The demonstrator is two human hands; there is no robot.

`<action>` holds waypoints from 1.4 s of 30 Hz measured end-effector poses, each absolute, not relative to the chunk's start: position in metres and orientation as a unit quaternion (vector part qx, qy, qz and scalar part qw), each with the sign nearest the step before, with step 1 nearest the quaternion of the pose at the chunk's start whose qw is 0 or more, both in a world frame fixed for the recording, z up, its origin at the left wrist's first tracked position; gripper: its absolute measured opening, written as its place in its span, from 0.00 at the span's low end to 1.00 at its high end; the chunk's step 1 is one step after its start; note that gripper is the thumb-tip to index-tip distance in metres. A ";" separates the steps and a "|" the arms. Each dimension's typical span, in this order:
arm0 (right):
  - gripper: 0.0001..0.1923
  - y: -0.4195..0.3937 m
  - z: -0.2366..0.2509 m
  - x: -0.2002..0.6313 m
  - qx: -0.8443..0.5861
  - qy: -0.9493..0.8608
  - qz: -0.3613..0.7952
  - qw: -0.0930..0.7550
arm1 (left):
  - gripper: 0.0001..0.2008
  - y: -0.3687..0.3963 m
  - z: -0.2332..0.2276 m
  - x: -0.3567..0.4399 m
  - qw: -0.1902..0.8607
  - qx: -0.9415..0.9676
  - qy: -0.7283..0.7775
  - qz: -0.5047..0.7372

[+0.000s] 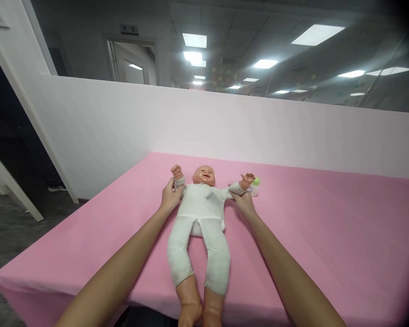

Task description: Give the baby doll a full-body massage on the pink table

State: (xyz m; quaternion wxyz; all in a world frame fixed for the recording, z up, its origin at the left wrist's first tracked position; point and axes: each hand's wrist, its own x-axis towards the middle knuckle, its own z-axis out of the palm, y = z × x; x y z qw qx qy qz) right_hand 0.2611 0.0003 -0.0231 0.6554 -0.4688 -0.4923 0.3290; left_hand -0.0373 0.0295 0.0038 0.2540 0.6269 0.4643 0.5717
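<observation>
A baby doll (204,203) with a white cloth body lies on its back on the pink-covered table (313,227). Its head is toward the wall and its bare feet are at the near edge. Both its arms are raised out to the sides. My left hand (171,196) is closed around the doll's arm on the left, just below the wrist. On the other side my right hand (243,203) grips the doll's other arm, fingers partly hidden behind the sleeve. Close behind that hand stands a small clear bottle (254,188) with a green cap, partly covered by the doll's hand.
A low white wall (259,131) with dark glass above runs along the table's far side. At the left, a person's dark-clothed leg and shoe (57,187) show past a white door frame (30,118). The table's left edge slants toward me.
</observation>
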 end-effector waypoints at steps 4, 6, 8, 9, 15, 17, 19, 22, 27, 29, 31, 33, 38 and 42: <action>0.25 0.001 -0.022 0.256 -0.453 -0.473 0.348 0.671 | 0.09 0.027 0.005 -0.038 0.254 0.630 0.471 0.562; 0.28 0.001 -0.019 0.254 -0.426 -0.457 0.358 0.694 | 0.08 0.027 0.003 -0.037 0.251 0.638 0.470 0.556; 0.30 -0.001 -0.016 0.252 -0.422 -0.454 0.342 0.706 | 0.06 0.028 0.001 -0.036 0.240 0.648 0.470 0.548; 0.30 -0.003 -0.014 0.251 -0.430 -0.463 0.325 0.703 | 0.05 0.029 0.000 -0.035 0.231 0.653 0.469 0.547; 0.23 -0.016 -0.010 0.245 -0.440 -0.547 0.248 0.667 | 0.08 0.031 -0.001 -0.032 0.227 0.668 0.434 0.560; 0.22 -0.016 -0.009 0.244 -0.434 -0.536 0.241 0.682 | 0.09 0.030 0.001 -0.032 0.265 0.665 0.419 0.558; 0.22 -0.016 -0.008 0.245 -0.431 -0.525 0.245 0.692 | 0.12 0.028 0.004 -0.033 0.291 0.657 0.406 0.565; 0.20 -0.015 -0.007 0.246 -0.429 -0.526 0.250 0.690 | 0.14 0.025 0.006 -0.034 0.294 0.639 0.400 0.588; 0.18 -0.019 -0.005 0.245 -0.437 -0.555 0.221 0.673 | 0.10 0.022 0.007 -0.038 0.203 0.650 0.435 0.589; 0.18 -0.021 -0.005 0.246 -0.437 -0.583 0.205 0.653 | 0.10 0.022 0.005 -0.040 0.172 0.678 0.430 0.571; 0.18 -0.022 -0.006 0.247 -0.433 -0.622 0.179 0.628 | 0.13 0.023 0.003 -0.041 0.156 0.711 0.415 0.546; 0.17 -0.022 -0.008 0.248 -0.426 -0.660 0.148 0.601 | 0.16 0.023 0.001 -0.042 0.155 0.732 0.403 0.527; 0.23 -0.021 -0.011 0.247 -0.419 -0.717 0.098 0.549 | 0.15 0.023 -0.003 -0.041 0.195 0.730 0.395 0.523; 0.19 -0.021 -0.011 0.243 -0.425 -0.692 0.123 0.571 | 0.11 0.021 -0.003 -0.040 0.219 0.713 0.408 0.527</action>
